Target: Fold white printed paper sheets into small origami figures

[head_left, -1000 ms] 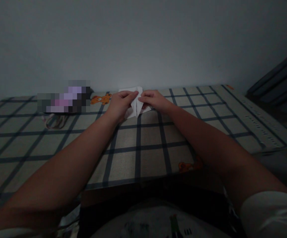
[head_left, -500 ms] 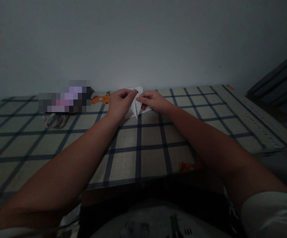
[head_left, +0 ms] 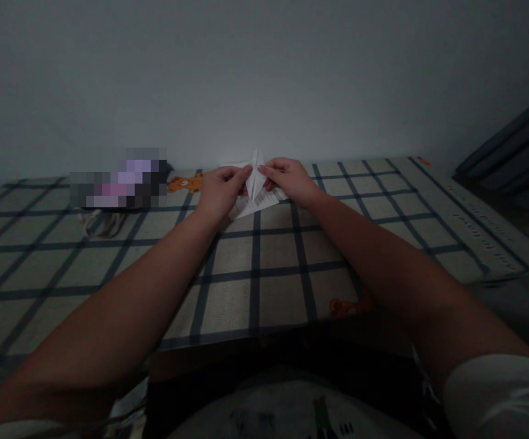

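A small piece of folded white paper [head_left: 255, 177], pointed at top and bottom, stands between my two hands. The thumb and fingers of my left hand [head_left: 225, 186] pinch its left side. My right hand [head_left: 290, 178] pinches its right side the same way. Beneath the hands lies a flat white sheet [head_left: 246, 209] with faint print on it, partly hidden by my left hand and the folded paper. My fingertips behind the folded paper are mostly out of sight.
A checked cloth [head_left: 227, 305] with orange bear figures covers the table. On the left lies a blurred-out purple and dark object [head_left: 127, 183] with a looped strap [head_left: 102, 224]. A plain wall [head_left: 264, 79] rises behind the table, and dark slanted panels [head_left: 515, 152] stand at the right.
The folded paper has turned more upright, its upper point now showing above my fingers. My right hand has shifted slightly up, and more of the printed sheet shows below.
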Demonstrator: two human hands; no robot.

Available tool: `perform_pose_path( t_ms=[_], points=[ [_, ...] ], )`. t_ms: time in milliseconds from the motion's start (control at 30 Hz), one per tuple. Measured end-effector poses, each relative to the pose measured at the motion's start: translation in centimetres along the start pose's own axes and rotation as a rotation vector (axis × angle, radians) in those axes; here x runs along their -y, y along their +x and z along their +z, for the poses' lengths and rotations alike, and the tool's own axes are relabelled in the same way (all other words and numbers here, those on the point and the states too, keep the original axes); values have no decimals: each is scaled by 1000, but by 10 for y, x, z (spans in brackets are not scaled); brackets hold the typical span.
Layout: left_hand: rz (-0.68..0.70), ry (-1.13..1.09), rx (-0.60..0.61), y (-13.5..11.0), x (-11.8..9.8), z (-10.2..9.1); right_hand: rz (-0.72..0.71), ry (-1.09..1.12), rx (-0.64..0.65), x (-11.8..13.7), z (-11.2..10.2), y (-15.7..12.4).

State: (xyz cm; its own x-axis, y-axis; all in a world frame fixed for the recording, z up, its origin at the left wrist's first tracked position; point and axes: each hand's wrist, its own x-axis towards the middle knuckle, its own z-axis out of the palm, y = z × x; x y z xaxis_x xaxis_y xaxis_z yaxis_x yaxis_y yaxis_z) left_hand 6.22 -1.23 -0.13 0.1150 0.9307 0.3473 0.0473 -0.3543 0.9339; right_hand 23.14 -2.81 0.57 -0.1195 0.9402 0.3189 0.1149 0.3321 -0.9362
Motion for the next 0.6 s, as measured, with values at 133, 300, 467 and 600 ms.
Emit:
perform_pose_path(
  t_ms=[133, 300, 467, 600],
  points=[
    [63, 106, -41, -2, -5, -2, 34, 69, 65, -2, 1, 0],
    [11, 15, -1, -5, -4, 3, -3, 42, 41, -4, 1, 1],
    [-6, 24, 53, -5, -1, 2, 6, 65, 21, -6, -2, 2],
    [34, 60, 45, -2, 0, -1, 50, 166, 43, -6, -2, 2]
  ],
)
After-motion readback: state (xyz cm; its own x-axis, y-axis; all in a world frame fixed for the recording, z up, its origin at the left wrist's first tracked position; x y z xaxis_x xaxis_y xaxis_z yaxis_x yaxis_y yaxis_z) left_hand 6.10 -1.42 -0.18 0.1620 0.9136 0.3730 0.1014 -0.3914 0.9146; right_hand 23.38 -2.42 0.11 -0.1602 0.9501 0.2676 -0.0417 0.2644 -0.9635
